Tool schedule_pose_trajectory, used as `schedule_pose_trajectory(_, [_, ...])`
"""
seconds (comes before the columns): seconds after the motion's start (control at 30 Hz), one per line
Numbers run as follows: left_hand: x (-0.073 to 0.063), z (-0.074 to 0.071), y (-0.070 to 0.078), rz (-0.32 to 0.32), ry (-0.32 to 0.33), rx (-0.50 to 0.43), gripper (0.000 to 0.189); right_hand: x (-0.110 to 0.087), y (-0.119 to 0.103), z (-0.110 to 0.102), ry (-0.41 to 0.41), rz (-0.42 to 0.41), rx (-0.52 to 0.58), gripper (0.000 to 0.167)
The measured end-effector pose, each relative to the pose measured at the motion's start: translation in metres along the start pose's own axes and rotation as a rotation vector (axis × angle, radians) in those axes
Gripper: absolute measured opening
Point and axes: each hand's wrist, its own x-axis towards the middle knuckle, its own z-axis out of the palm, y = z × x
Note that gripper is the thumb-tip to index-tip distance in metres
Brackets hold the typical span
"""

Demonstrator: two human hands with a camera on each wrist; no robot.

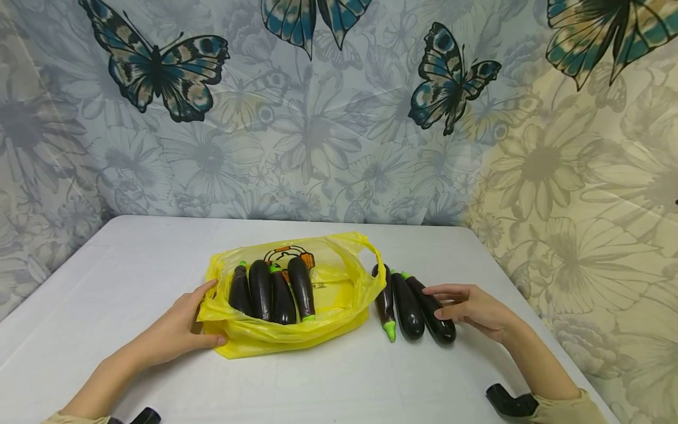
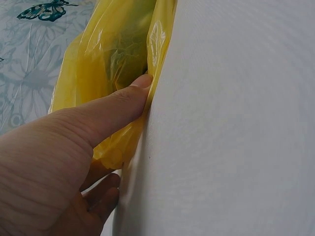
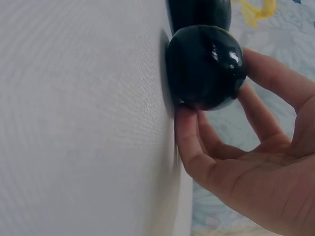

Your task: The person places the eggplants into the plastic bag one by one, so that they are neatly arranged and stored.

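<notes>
A yellow plastic bag (image 1: 339, 294) lies on its side, its mouth facing up and toward me. Several dark purple eggplants (image 1: 260, 290) rest side by side in it. My left hand (image 1: 182, 324) holds the bag's left end, thumb at the front and fingers behind. Three more eggplants lie on the table right of the bag: one with its green stem toward me (image 1: 385, 303), a middle one (image 1: 408, 306) and a right one (image 1: 435, 309). The right hand (image 1: 477, 309) grips the right eggplant from its right side; in the right wrist view thumb and fingertips touch its glossy rounded end (image 3: 204, 69).
A white cloth (image 1: 296, 388) covers the table. Behind it hangs a backdrop (image 1: 328, 147) printed with flowers and butterflies. The bag's handle loop (image 1: 377, 265) overlaps the nearest loose eggplant. A black strap or mount (image 1: 511, 401) sits at the right wrist.
</notes>
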Motion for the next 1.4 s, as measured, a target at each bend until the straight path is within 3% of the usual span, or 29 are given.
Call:
schedule_pose_trajectory(0.97, [-0.0014,-0.0004,-0.0003,0.000,0.007,0.010,0.117,-0.0003,-0.0007,-0.0009,-0.013,-0.016,0.025,0.059])
schedule_pose_trajectory(1.4, [-0.0004,-0.0006,0.0005,-0.008,-0.002,0.005,0.117,0.0002,-0.0009,0.0002,0.033,0.017,0.011,0.062])
